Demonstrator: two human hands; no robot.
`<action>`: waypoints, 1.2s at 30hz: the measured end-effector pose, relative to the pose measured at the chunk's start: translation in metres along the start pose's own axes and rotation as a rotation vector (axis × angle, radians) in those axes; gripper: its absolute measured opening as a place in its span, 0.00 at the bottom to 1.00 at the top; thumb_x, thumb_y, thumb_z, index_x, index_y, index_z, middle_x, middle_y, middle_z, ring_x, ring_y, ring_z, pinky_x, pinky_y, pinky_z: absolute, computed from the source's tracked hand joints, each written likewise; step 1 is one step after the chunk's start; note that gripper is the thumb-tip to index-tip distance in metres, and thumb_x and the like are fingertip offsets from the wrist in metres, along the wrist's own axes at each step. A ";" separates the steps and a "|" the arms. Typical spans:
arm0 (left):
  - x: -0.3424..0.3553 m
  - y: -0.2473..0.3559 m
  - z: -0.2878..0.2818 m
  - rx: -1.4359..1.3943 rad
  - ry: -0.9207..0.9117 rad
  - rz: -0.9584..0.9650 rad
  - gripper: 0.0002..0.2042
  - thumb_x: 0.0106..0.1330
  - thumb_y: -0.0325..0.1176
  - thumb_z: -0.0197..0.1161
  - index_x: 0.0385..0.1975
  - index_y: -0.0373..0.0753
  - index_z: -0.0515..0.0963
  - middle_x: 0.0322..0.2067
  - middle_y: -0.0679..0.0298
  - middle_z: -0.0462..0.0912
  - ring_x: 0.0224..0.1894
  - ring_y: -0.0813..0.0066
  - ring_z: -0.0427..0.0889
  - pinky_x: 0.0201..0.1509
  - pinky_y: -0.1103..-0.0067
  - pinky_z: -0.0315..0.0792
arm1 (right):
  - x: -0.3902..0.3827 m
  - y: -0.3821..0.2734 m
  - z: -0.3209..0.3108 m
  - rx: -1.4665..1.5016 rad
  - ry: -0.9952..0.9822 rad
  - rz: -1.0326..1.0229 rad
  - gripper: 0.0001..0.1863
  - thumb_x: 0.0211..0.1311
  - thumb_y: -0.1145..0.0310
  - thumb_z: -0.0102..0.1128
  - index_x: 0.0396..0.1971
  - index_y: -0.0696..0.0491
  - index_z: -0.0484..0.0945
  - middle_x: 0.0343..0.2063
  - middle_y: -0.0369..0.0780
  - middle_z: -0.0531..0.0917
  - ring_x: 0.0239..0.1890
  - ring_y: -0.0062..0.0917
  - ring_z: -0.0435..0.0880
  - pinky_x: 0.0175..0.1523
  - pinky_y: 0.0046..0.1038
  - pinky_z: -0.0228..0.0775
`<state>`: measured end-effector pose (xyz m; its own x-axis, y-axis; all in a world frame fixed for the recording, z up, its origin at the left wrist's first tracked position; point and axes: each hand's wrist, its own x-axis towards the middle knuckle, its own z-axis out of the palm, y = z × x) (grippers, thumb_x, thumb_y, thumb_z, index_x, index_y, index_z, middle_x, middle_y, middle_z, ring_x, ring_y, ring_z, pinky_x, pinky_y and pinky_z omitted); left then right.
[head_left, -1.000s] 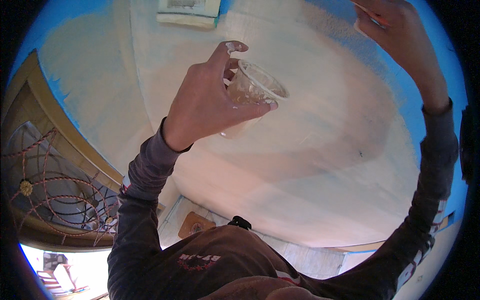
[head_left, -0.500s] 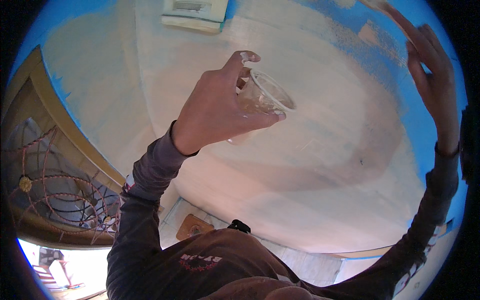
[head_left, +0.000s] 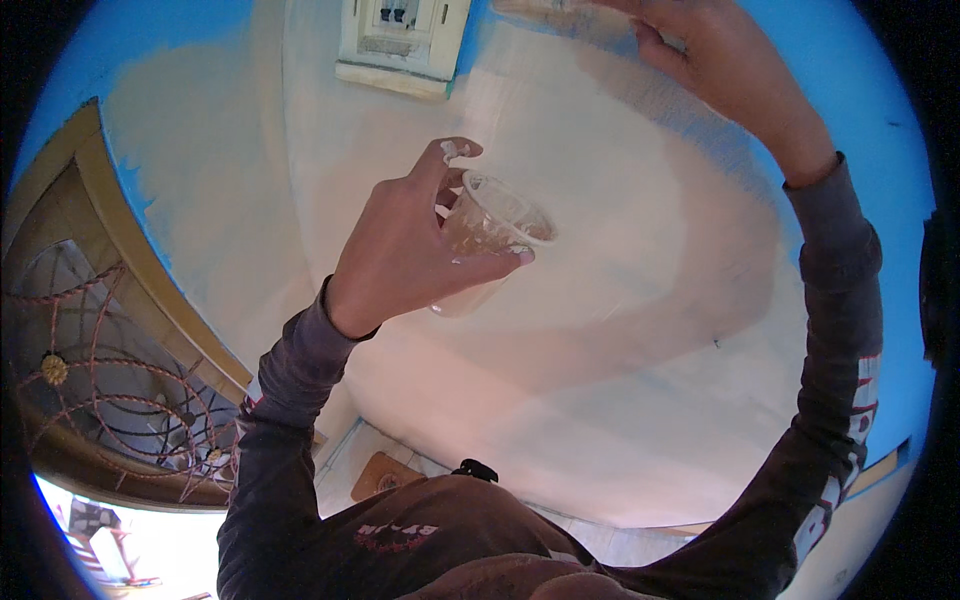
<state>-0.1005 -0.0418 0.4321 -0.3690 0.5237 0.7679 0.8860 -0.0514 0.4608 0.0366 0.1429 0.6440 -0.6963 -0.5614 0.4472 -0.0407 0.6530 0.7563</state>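
My left hand (head_left: 405,235) is wrapped round a clear plastic cup (head_left: 495,222), which tilts to the right. Pale paint smears the inside of the cup and coats its rim, and more paint sticks to my index finger. At the upper edge my right hand (head_left: 715,65) is raised against the wall, closed on what looks like a paintbrush (head_left: 565,14), blurred and partly cut off by the frame. The wall (head_left: 620,270) before me is mostly cream, with a streaky border against blue paint (head_left: 850,110) along the top and right.
A pale electrical box (head_left: 400,45) is fixed to the wall above my left hand. On the left stands a brown-framed window or door (head_left: 125,240) with a twisted metal grille (head_left: 95,350). Low down, a brown board (head_left: 382,474) lies on the tiled floor (head_left: 345,452).
My right hand has swept left along the top of the wall, with its arm bending inward. The left hand and cup have shifted slightly left and down in view.
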 end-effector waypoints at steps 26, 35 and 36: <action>-0.009 -0.005 -0.001 0.014 0.024 -0.015 0.42 0.45 0.43 0.83 0.59 0.33 0.67 0.44 0.48 0.85 0.46 0.58 0.88 0.47 0.69 0.84 | -0.098 0.016 -0.013 -0.013 -0.042 0.181 0.17 0.68 0.70 0.60 0.55 0.47 0.82 0.32 0.41 0.82 0.31 0.27 0.78 0.35 0.31 0.69; -0.007 -0.008 0.001 0.000 0.049 -0.015 0.43 0.45 0.45 0.83 0.58 0.32 0.68 0.37 0.48 0.86 0.39 0.61 0.88 0.42 0.72 0.83 | -0.005 -0.014 0.032 -0.071 0.083 0.086 0.12 0.59 0.69 0.66 0.43 0.51 0.88 0.17 0.39 0.78 0.24 0.29 0.76 0.31 0.33 0.70; -0.008 -0.006 -0.001 -0.004 0.031 -0.047 0.43 0.45 0.44 0.83 0.59 0.33 0.68 0.41 0.48 0.86 0.43 0.60 0.88 0.45 0.71 0.83 | -0.004 -0.015 0.036 -0.079 0.111 0.075 0.12 0.59 0.69 0.66 0.43 0.51 0.88 0.17 0.38 0.78 0.24 0.29 0.76 0.31 0.33 0.69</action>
<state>-0.1028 -0.0464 0.4238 -0.4193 0.4986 0.7587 0.8661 -0.0307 0.4989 0.0143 0.1536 0.6142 -0.6113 -0.5686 0.5505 0.0675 0.6556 0.7521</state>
